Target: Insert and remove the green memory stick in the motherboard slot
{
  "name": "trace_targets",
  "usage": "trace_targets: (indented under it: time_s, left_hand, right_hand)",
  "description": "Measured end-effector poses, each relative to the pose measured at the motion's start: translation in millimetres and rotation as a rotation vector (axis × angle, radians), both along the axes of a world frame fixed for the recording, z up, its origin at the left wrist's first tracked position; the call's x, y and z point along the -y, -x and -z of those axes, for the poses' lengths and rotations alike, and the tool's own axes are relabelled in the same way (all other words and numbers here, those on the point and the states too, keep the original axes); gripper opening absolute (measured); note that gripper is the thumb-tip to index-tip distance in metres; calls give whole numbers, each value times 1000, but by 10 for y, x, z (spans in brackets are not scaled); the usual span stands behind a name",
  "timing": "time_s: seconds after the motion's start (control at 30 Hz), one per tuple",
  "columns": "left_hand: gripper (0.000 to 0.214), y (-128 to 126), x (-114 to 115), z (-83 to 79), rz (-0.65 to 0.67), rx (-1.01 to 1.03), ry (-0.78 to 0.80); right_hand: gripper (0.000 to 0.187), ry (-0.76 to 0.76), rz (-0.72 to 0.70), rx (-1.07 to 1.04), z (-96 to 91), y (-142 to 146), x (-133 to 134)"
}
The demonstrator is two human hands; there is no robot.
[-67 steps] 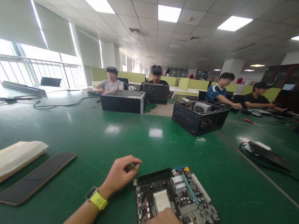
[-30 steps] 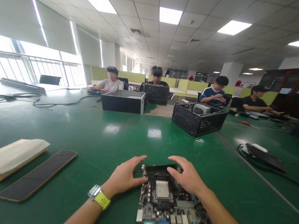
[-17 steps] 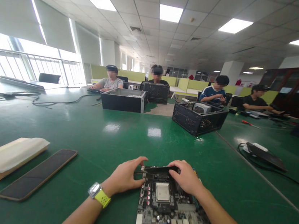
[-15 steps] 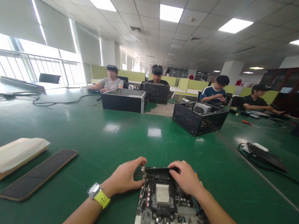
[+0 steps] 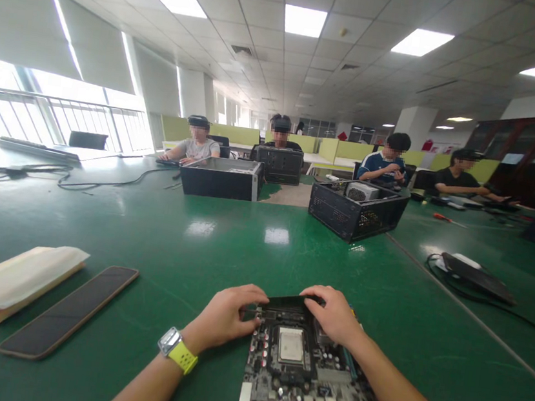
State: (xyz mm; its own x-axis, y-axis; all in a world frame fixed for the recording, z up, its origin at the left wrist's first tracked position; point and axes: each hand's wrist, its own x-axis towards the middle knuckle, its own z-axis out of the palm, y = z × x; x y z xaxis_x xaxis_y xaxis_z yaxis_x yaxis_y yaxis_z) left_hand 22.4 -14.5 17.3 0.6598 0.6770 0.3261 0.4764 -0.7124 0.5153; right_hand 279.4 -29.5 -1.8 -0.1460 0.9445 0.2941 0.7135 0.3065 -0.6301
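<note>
So, mobo point(image 5: 320, 364) on worktop point(image 5: 170, 234), nr wearer; R hand point(image 5: 336, 321) fingers pinch blk strip point(image 5: 285, 302) at far edge; L hand point(image 5: 220, 315) fingers curled by far-L corner, grip unclear; best keep pressure even, thumbs off CPU point(image 5: 291, 345)

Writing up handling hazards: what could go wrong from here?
1. The left hand and right hand are at the black strip along the far edge of the circuit board; uneven force might bend the strip.
2. The pale square chip lies uncovered; a slipping finger could scuff it.
3. Both hands are bare; static might damage the board.
</note>
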Motion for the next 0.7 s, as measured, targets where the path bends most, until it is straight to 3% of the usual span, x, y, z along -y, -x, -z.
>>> trace_targets:
  time_s: [0.7]
  left_hand:
    - [34, 4, 11, -5, -22, 0, 1]
  right_hand:
    - [25, 22, 28, 2, -21, 4, 5]
